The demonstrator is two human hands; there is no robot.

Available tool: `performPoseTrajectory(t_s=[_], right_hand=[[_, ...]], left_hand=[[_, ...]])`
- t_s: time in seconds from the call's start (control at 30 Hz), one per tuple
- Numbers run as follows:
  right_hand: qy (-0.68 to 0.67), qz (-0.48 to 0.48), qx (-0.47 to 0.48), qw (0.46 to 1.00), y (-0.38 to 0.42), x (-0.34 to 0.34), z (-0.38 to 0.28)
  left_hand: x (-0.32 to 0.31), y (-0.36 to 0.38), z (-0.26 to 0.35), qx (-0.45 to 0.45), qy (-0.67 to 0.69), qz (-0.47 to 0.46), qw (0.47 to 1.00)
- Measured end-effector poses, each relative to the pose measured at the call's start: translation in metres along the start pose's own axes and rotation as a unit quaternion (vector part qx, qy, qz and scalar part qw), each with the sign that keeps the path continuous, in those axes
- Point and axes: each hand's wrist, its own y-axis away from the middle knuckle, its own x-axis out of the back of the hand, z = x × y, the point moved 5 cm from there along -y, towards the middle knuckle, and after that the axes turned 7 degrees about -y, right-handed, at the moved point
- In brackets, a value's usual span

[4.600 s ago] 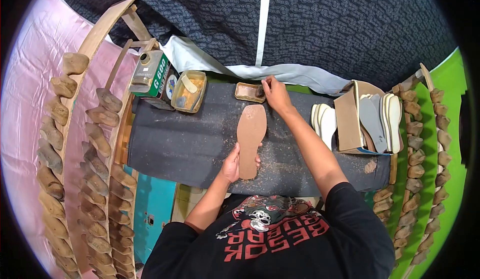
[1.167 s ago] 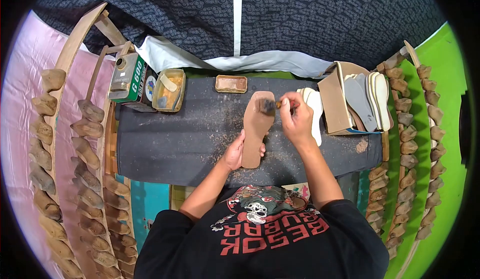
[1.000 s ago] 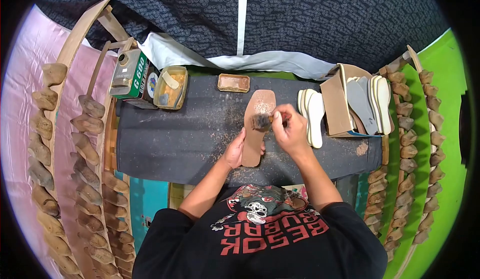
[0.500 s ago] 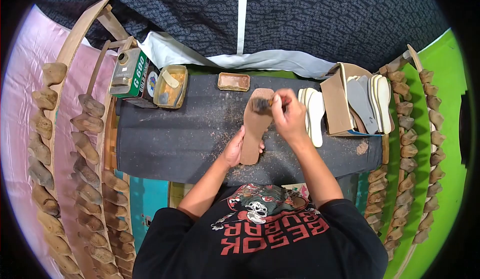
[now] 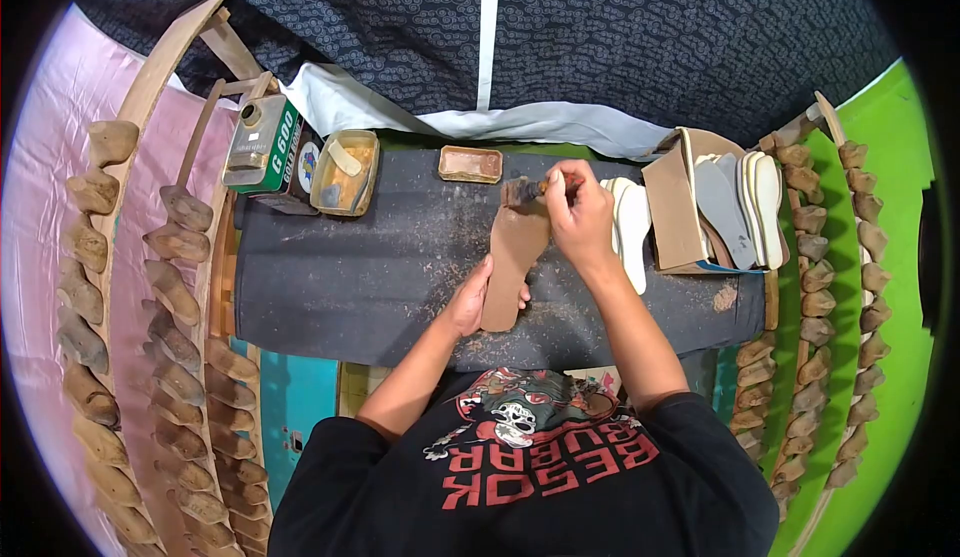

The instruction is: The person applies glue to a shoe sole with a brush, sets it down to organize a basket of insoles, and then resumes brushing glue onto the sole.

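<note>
A brown insole (image 5: pixel 513 252) is held up over the dark-covered table, its wide end pointing away from me. My left hand (image 5: pixel 472 297) grips it by the lower left edge, thumb on top and fingertips showing at the right side. In my right hand (image 5: pixel 580 215) is a brush (image 5: pixel 520 193), the handle pinched between thumb and fingers. The bristles lie at the far end of the insole. Several pale insoles (image 5: pixel 629 232) lie just right of my right hand.
A cardboard box (image 5: pixel 675 207) of insoles stands at the right. A glue can (image 5: pixel 262 147), a plastic tub (image 5: pixel 325 195) and a small brown tray (image 5: pixel 470 164) stand along the back. Brown crumbs litter the table cloth (image 5: pixel 340 277). Racks of wooden shoe lasts (image 5: pixel 172 292) flank both sides.
My right hand has moved the brush slightly away from me, up to the insole's far end. The left hand keeps its hold on the insole with hardly any movement.
</note>
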Motion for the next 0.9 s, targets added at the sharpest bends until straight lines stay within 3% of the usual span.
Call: performPoseTrajectory(t_s=[0.13,0.2,0.3,0.4,0.47,0.5,0.7,0.87,0.9], right_hand=[[0.013,-0.005,-0.003,1.000,0.010,0.000,-0.002],[-0.013,-0.054,-0.006,0.998,0.025,-0.005,-0.010],[-0.017,-0.030,0.010,0.999,0.021,-0.003,-0.011],[0.008,0.030,0.034,0.999,0.005,0.005,-0.001],[-0.003,0.019,-0.029,0.999,0.001,0.007,0.009],[-0.004,0.037,0.013,0.999,0.003,0.006,0.006],[-0.025,-0.011,-0.005,1.000,0.035,0.009,-0.009],[-0.013,0.023,-0.040,0.999,0.028,0.030,0.003],[-0.008,0.029,-0.012,0.999,0.027,0.028,0.000]], left_hand=[[-0.004,-0.001,0.006,-0.005,-0.007,0.014,1.000],[-0.004,-0.001,0.008,-0.015,-0.007,0.031,0.999],[0.001,0.002,0.008,-0.014,-0.011,0.061,0.998],[-0.001,-0.001,0.004,0.009,-0.009,0.009,1.000],[-0.001,-0.004,0.002,0.006,-0.004,-0.006,1.000],[-0.005,-0.005,0.005,0.006,-0.006,-0.007,1.000],[-0.001,-0.001,0.013,0.002,0.020,0.040,0.999],[-0.003,-0.002,0.015,0.000,0.028,-0.001,1.000],[-0.005,-0.004,0.014,0.002,0.027,-0.004,1.000]])
